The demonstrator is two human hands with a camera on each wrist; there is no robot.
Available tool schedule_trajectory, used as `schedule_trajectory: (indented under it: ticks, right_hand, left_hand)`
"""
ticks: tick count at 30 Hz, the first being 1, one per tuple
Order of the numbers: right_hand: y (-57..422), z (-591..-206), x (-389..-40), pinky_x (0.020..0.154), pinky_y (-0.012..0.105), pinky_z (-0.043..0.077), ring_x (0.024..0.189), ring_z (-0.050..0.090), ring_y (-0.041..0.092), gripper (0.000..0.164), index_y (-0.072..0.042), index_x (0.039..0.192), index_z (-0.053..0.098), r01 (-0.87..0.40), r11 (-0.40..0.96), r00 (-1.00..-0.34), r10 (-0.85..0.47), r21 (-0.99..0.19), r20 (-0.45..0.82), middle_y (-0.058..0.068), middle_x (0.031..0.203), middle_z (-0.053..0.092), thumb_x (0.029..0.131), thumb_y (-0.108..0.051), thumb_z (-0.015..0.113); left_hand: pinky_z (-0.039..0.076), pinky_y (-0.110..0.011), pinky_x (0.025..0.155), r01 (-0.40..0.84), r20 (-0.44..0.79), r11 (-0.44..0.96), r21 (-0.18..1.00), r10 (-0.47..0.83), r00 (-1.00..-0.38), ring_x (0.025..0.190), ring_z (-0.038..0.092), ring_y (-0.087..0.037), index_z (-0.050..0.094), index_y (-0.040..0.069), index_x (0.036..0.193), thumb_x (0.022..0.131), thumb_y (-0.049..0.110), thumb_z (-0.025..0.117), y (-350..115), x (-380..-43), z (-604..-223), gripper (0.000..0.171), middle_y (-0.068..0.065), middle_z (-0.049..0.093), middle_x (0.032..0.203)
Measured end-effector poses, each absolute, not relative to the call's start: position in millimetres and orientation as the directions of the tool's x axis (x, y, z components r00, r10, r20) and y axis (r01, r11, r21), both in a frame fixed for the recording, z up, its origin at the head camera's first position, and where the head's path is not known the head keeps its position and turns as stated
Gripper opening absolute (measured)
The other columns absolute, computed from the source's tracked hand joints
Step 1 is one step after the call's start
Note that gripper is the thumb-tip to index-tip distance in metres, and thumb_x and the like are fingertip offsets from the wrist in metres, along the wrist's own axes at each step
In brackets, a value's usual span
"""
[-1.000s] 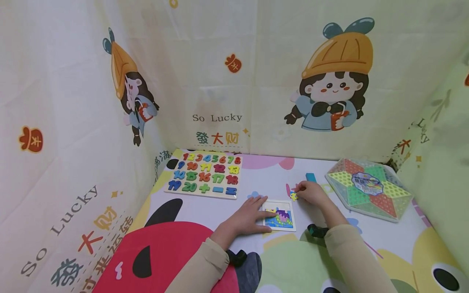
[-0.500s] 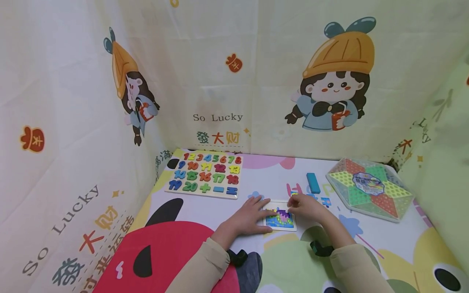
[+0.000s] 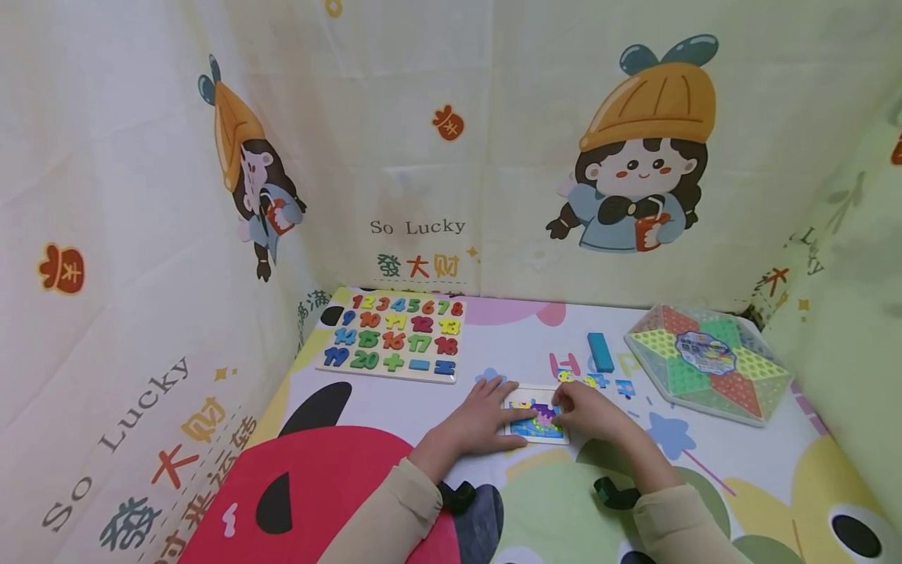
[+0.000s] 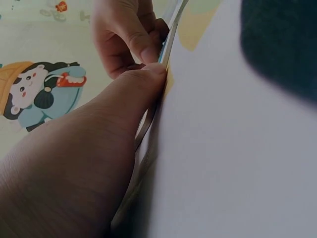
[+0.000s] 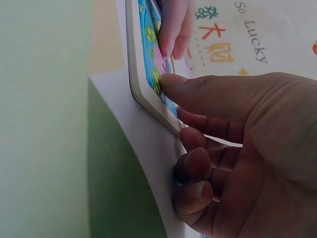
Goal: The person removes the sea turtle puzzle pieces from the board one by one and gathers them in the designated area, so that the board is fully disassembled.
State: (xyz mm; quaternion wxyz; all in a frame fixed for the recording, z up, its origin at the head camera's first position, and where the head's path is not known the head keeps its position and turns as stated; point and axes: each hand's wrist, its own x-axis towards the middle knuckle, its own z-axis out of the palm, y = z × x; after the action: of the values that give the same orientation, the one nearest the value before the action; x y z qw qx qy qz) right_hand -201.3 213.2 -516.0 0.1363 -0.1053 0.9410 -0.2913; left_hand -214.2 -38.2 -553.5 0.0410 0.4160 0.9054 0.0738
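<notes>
Pale fabric hung as a backdrop (image 3: 521, 188) walls the space on three sides, printed with cartoon children in orange hats and the words "So Lucky". Below it spreads a bench (image 3: 395, 407) with a bright cartoon-patterned surface. At its far right sits a clear-sided hexagonal box (image 3: 707, 364); at its far left lies a number board (image 3: 408, 354), filled with coloured numerals. Both seem set aside to leave working room.

A person's left hand (image 3: 472, 417) rests on the left side of a small puzzle tray, fingers (image 3: 517, 415) straight and spread, probably to steady it. The right hand (image 3: 593, 410) works at the opposite edge: its thumb touches the picture, while the other fingers curl beside the rim, perhaps to seat something. Whether they pinch a piece, I cannot tell.

The puzzle tray (image 3: 532, 395) lies flat between the hands, its sides roughly squared to the person, a pale band at the far end and the bright picture nearer. Foreshortening hides which way its long axis runs.

Beyond it, a teal block (image 3: 600, 352) points away from the person, and loose jigsaw pieces (image 3: 625, 388) lie in a short row, likely kept within right-hand reach.
</notes>
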Motion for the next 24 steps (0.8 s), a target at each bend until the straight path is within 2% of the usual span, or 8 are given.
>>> schedule_trajectory:
  ticks: [8, 15, 24]
  right_hand:
    - [214.7, -519.7, -201.1, 0.08, 0.036, 0.045, 0.088, 0.048, 0.02, 0.025, -0.011, 0.096, 0.061, -0.128, 0.815, -0.952, -0.262, -0.565, -0.162, 0.004, 0.095, 0.054, 0.082, -0.02, 0.081]
    - [215.4, -521.3, -200.3, 0.078, 0.035, 0.046, 0.087, 0.049, 0.019, 0.022, -0.011, 0.095, 0.061, -0.14, 0.805, -0.955, -0.264, -0.577, -0.135, 0.003, 0.094, 0.055, 0.083, -0.015, 0.079]
    - [216.4, -521.2, -201.0, 0.074, 0.031, 0.048, 0.083, 0.053, 0.018, 0.01, -0.015, 0.096, 0.061, -0.103, 0.756, -0.958, -0.25, -0.647, -0.139, -0.001, 0.091, 0.062, 0.091, -0.01, 0.068]
  left_hand:
    - [0.012, -0.057, 0.123, 0.738, -0.027, 0.653, 0.17, 0.752, -0.659, 0.152, 0.016, -0.029, 0.025, 0.062, 0.144, 0.089, 0.075, 0.041, -36.2, -215.5, -554.4, 0.059, 0.0, 0.024, 0.164]
    - [0.011, -0.057, 0.123, 0.736, -0.033, 0.647, 0.198, 0.755, -0.655, 0.154, 0.013, -0.032, 0.029, 0.06, 0.145, 0.091, 0.073, 0.04, -37.5, -212.8, -551.9, 0.057, -0.001, 0.021, 0.165]
    - [0.012, -0.058, 0.123, 0.734, -0.033, 0.648, 0.201, 0.754, -0.656, 0.154, 0.013, -0.034, 0.034, 0.058, 0.144, 0.091, 0.072, 0.042, -37.4, -212.7, -551.4, 0.056, -0.003, 0.021, 0.166]
